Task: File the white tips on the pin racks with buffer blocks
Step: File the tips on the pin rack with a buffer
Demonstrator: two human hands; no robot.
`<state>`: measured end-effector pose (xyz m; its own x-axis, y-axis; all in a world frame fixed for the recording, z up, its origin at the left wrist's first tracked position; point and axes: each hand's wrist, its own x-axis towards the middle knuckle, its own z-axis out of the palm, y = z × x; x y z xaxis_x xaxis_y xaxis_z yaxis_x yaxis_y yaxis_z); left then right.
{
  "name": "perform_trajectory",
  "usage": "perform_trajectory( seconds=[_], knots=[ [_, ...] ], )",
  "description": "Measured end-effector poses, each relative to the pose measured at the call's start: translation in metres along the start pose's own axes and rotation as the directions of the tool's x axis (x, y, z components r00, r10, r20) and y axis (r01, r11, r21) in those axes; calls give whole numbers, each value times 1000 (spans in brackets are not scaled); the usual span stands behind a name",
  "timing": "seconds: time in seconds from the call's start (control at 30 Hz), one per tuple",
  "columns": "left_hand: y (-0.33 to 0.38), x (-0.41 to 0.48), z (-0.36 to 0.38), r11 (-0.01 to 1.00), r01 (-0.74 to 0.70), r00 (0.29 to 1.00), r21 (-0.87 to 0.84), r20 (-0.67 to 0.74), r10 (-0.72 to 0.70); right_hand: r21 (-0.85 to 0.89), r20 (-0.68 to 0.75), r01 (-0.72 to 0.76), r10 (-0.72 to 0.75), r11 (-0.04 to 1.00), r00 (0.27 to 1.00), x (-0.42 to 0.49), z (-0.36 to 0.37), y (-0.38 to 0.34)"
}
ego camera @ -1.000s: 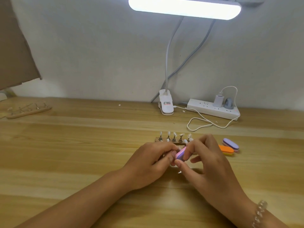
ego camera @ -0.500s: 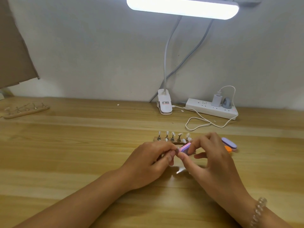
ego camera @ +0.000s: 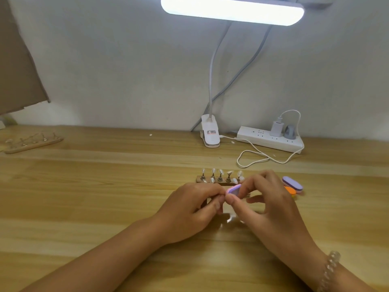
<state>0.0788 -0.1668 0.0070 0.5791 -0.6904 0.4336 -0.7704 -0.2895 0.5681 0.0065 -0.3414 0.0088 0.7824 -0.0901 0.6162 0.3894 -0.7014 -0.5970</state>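
We see the right grip (ego camera: 271, 207), a bare hand, pinching a small oval pink-and-lilac buffer block (ego camera: 233, 189) between thumb and forefinger, just above the wooden counter (ego camera: 105, 186). The left grip (ego camera: 189, 211) has its fingers curled, their ends meeting the block's left end. We cannot tell whether they hold anything there, since the spot is hidden.

Just beyond the two grips stands a short wooden pin rack (ego camera: 200, 179), its metal pins carrying small white nail tips (ego camera: 229, 172). The right end of the rack is covered by the right grip's fingers. To the right of that grip lie a lilac oval buffer block (ego camera: 292, 183) and, touching it on the near side, an orange buffer block (ego camera: 290, 190) that is partly hidden.

A second wooden pin rack (ego camera: 33, 143) lies well apart at the far left of the counter. At the far edge we see a white clip-on lamp base (ego camera: 210, 133), whose bright bar lamp (ego camera: 231, 11) hangs overhead. A white power strip (ego camera: 269, 140) lies to the right of the base, and a looped white cable (ego camera: 252, 161) lies in front of it. A clear beaded bracelet (ego camera: 330, 268) circles the right wrist.
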Motion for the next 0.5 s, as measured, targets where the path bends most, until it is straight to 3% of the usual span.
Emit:
perform_trajectory(
  seconds=[0.07, 0.17, 0.27, 0.4, 0.5],
  knots=[
    [0, -1, 0, 1000, 12, 1000, 5, -4, -12, -7, -35, -10, 10, 1000, 999, 1, -1, 0],
    [-2, -1, 1, 1000, 23, 1000, -8, 5, -23, -41, -3, 89, -89, 995, 996, -2, 4, -3],
    [-2, 0, 1, 1000, 23, 1000, -17, -6, -23, -20, -23, 41, -41, 999, 999, 0, 2, 0],
    [0, -1, 1, 984, 56, 998, -167, -27, -62, 64, -154, -18, 28, 998, 988, 5, -5, 5],
    [-2, -1, 1, 970, 82, 995, -231, -30, -91, 122, -126, 64, -48, 990, 991, 2, -1, 0]
  ],
)
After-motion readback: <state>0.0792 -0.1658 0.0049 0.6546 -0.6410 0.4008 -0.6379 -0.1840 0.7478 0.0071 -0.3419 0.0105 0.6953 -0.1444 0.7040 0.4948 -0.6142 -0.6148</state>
